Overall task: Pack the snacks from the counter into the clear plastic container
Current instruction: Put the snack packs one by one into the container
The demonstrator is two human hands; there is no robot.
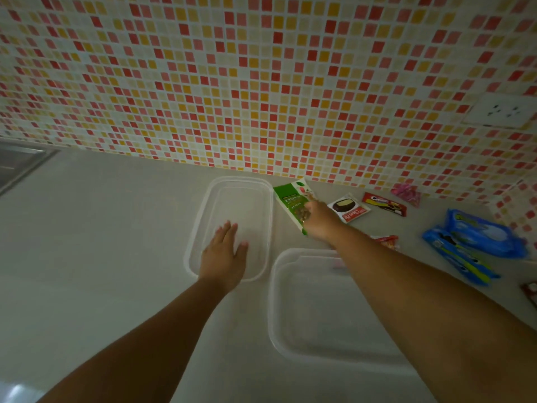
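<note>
Two clear plastic pieces lie on the pale counter. A flat lid-like piece lies near the wall, and a deeper clear container sits nearer to me on the right. My left hand rests flat on the lid-like piece with its fingers spread. Just right of that piece lies a green snack packet, and my right hand is closed over its near end. My right forearm crosses over the container's far right corner.
Right of the green packet lie a white choco pie packet, a red cookie packet and a pink wrapper. Blue packets are at far right. A small red packet peeks from behind my forearm. A steel sink edge is at left.
</note>
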